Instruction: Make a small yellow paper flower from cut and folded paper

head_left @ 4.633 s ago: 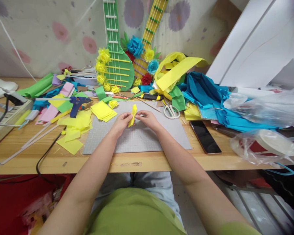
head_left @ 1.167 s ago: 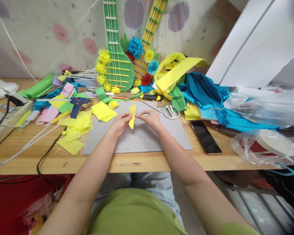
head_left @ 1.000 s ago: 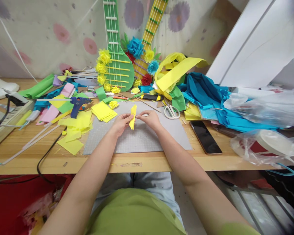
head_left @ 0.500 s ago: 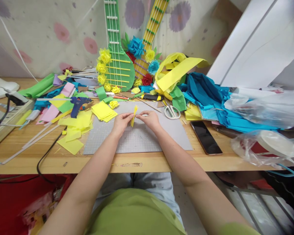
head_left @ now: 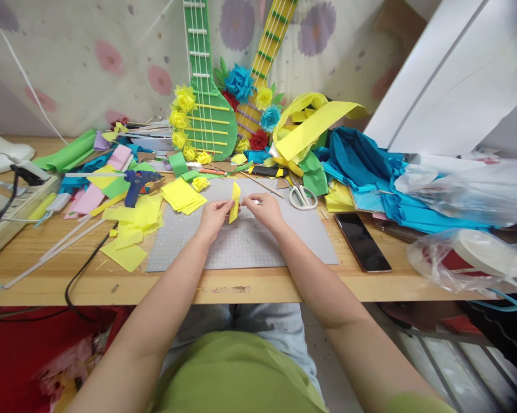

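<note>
A narrow folded strip of yellow paper stands upright between my two hands above the grey cutting mat. My left hand pinches its lower left side with fingers closed. My right hand is pinched too, its fingertips just right of the strip and touching or nearly touching it. A stack of yellow paper squares lies on the mat's far left corner, with a small yellow paper flower behind it.
White-handled scissors and a dark phone lie to the right. A blue glue gun and loose yellow sheets lie left. Green and yellow paper guitars with flowers lean on the wall. Blue paper and plastic bags crowd the right.
The yellow strip turned edge-on half a second ago and now shows its flat face again. Both hands have stayed in about the same place over the mat.
</note>
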